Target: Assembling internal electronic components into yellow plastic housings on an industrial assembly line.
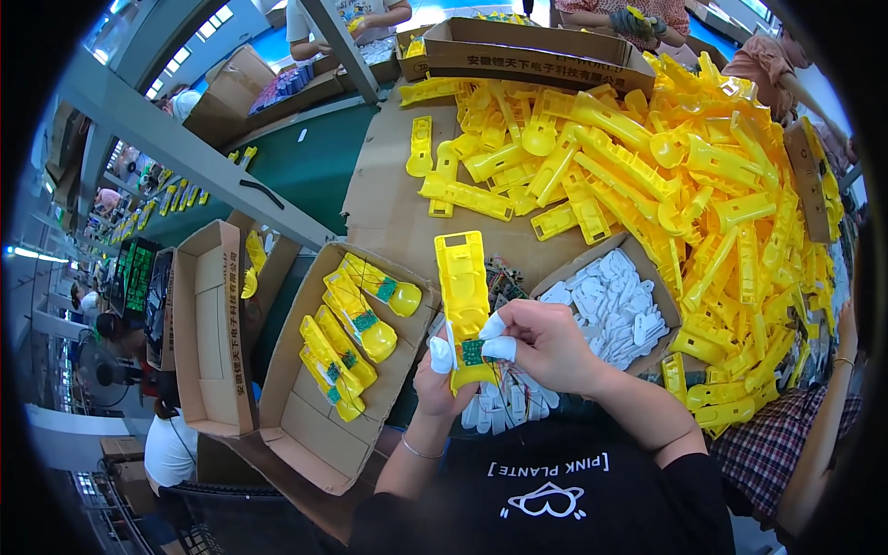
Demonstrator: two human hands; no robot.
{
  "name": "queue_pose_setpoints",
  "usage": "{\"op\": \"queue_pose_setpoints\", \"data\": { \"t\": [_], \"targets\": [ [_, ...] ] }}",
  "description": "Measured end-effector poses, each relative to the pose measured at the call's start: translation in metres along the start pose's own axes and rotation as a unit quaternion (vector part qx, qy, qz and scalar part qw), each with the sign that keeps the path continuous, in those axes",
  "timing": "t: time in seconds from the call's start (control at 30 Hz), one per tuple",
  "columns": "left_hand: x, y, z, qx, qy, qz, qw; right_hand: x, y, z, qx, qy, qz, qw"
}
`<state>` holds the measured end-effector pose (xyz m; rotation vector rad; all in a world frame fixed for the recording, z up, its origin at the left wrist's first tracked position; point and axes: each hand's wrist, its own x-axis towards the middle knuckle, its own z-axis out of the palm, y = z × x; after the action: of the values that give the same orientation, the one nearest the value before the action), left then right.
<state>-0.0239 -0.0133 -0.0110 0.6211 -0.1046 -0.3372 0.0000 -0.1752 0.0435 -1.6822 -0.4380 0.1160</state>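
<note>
My left hand [438, 388] is closed around the lower end of a yellow plastic housing [462, 277], which stands nearly upright in front of me. White finger covers are on my left thumb and on my right thumb and forefinger. A small green circuit board [473, 351] lies in the lower part of the housing. At the board's right edge, my right hand [555, 347] pinches with thumb and forefinger; whether a thin wire is also between them cannot be made out. Behind my hands, loose boards with wires [502, 277] are partly hidden.
Left of my hands, a cardboard tray [305, 444] holds several yellow housings with green boards. White plastic pieces [610, 305] fill a box on the right. A large heap of yellow housings [684, 185] covers the right side. A grey metal post [194, 139] crosses the left. People work around.
</note>
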Motion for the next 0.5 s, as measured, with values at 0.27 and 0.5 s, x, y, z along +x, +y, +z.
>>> {"op": "queue_pose_setpoints", "data": {
  "t": [0.27, 0.5],
  "targets": [
    [0.001, -0.005, -0.004, 0.011, -0.009, 0.01, 1.0, 0.0, -0.012, 0.001, -0.112, 0.051, -0.079, 0.989],
    [0.003, -0.006, 0.006, 0.012, 0.042, 0.032, 0.999, 0.003, -0.013, 0.005, -0.195, 0.034, -0.121, 0.973]
  ]
}}
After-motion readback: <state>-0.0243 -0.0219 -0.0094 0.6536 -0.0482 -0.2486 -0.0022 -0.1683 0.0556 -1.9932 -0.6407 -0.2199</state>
